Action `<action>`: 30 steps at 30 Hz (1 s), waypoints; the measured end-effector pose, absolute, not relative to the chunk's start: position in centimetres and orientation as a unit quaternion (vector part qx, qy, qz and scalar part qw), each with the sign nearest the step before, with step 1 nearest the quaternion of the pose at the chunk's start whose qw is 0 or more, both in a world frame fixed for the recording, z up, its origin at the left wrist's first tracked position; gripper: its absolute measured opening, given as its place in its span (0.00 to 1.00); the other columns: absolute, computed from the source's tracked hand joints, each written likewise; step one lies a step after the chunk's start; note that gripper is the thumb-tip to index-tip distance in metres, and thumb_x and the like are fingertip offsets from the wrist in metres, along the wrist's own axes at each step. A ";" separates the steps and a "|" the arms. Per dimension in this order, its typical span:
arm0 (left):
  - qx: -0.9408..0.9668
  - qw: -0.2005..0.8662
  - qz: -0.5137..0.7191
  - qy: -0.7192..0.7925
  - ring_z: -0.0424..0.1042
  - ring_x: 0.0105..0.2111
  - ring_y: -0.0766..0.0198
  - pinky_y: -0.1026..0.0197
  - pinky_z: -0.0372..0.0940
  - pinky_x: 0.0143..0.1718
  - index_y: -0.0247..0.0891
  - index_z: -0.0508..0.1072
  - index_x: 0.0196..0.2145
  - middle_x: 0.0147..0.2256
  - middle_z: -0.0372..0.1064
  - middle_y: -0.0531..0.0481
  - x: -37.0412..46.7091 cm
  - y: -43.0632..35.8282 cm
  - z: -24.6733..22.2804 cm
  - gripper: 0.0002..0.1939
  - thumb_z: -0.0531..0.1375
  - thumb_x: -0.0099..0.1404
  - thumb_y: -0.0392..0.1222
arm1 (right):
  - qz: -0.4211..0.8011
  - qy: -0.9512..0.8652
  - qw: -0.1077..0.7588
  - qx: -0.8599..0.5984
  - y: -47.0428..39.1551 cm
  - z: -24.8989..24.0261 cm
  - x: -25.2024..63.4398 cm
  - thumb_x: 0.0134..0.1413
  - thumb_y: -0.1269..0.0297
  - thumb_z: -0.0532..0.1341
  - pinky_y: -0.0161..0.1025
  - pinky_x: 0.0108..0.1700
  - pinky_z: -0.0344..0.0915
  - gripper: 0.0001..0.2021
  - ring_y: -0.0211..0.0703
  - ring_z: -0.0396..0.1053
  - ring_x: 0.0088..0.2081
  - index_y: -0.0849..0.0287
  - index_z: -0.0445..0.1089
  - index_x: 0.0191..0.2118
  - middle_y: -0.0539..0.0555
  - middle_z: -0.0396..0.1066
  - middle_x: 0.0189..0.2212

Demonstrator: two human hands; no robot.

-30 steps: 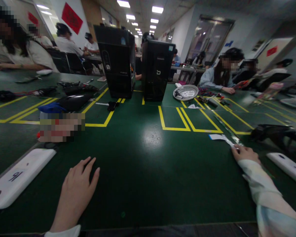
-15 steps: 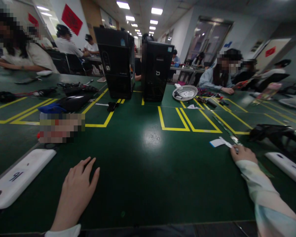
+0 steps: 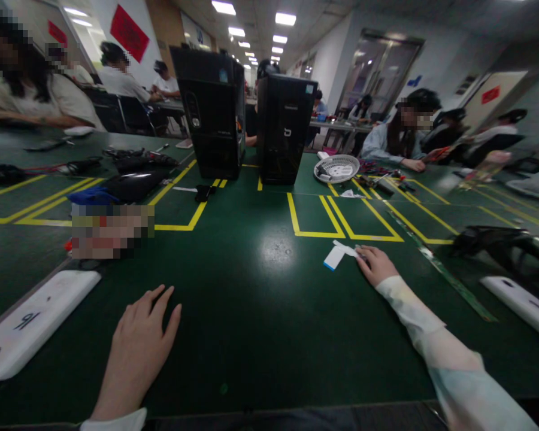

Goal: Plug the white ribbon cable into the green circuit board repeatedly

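Note:
On the dark green table, my left hand (image 3: 140,344) lies palm down, its fingers stretched out and holding nothing. My right hand (image 3: 377,264), at right of centre, is closed on one end of a white flat ribbon cable (image 3: 335,256). The cable is bent at an angle, and its free end has a blue tip pointing toward me. My fingertips hide the gripped end. To the right of that hand, apart from it, a long narrow green circuit strip (image 3: 459,288) lies slantwise on the table.
Two black computer towers (image 3: 213,120) stand at the back centre. A white basket (image 3: 339,169) holds small parts. White devices lie left (image 3: 40,320) and right (image 3: 521,302). Dark cables (image 3: 139,161) and pouches lie back left. Yellow tape (image 3: 318,235) marks boxes. Other people sit around.
My right hand has moved left, carrying the ribbon cable away from the green circuit strip, which now shows along its length. My left hand has stayed in place.

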State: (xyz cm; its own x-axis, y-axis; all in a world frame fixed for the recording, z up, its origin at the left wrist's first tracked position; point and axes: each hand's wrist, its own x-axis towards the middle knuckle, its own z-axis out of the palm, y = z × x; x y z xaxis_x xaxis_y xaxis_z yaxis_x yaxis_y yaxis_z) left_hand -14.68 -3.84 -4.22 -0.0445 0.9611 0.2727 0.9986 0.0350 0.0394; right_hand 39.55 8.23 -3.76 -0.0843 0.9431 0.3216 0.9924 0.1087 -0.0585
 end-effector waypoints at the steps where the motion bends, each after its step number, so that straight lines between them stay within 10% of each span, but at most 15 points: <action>1: -0.686 0.085 -0.110 -0.714 0.63 0.55 0.43 0.41 0.58 0.56 0.28 0.65 0.57 0.56 0.62 0.33 -14.7 -3.9 -4.2 0.35 0.39 0.67 0.56 | -0.081 -0.754 0.146 -0.636 8.4 -3.9 37.9 0.60 0.61 0.51 0.51 0.54 0.63 0.18 0.53 0.66 0.52 0.64 0.71 0.49 0.65 0.69 0.50; 15: -0.687 0.093 -0.114 -0.712 0.62 0.56 0.43 0.41 0.58 0.56 0.29 0.65 0.57 0.56 0.62 0.33 -14.5 -4.0 -4.2 0.34 0.39 0.67 0.56 | 0.047 -0.902 0.216 -0.370 4.1 -2.7 17.1 0.59 0.66 0.54 0.55 0.52 0.63 0.18 0.54 0.61 0.53 0.63 0.65 0.54 0.65 0.64 0.53; 30: -0.678 0.084 -0.111 -0.722 0.63 0.55 0.43 0.41 0.58 0.56 0.29 0.65 0.57 0.56 0.62 0.34 -14.4 -4.0 -4.0 0.35 0.38 0.67 0.56 | 0.077 -0.928 0.191 -0.310 2.2 -2.7 14.3 0.57 0.65 0.56 0.54 0.57 0.61 0.21 0.52 0.60 0.56 0.60 0.62 0.56 0.62 0.64 0.56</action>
State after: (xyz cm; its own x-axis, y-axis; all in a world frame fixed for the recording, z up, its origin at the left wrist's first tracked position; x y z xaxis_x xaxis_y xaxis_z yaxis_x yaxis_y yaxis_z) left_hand -14.36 -4.01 -3.98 -0.0660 0.9600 0.2721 0.9974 0.0555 0.0459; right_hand 14.31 2.20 -2.69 -0.7345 0.6056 0.3063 0.5465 0.7954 -0.2620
